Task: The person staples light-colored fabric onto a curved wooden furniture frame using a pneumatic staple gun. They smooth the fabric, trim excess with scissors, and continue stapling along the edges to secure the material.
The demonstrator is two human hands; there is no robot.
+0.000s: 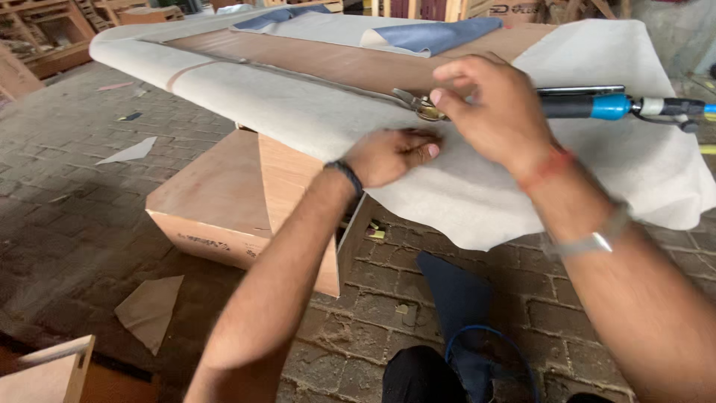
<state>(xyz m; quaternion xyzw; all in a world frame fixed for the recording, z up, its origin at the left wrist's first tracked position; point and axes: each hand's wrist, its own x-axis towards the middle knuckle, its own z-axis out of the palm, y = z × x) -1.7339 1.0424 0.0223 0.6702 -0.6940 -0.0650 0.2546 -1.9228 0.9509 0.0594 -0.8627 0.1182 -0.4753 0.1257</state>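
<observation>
Fabric sheet [462,186]: off-white, plain. Folded cloth [436,33], upper centre of frame: blue. Tool [597,104], upper right: black body, blue collar. Wooden box [224,201]: light brown. Brick floor [74,209]: grey-brown. Wrist thread [548,168]: red.

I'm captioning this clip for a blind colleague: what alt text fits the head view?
The left hand presses pale fabric onto a plywood panel while the right hand holds a pneumatic staple gun to it, above a brick floor.

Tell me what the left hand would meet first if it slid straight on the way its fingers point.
Probably the right hand gripping the blue-and-black pneumatic tool; the left hand lies on grey fabric, fingers aimed there. Depth unclear.
</observation>
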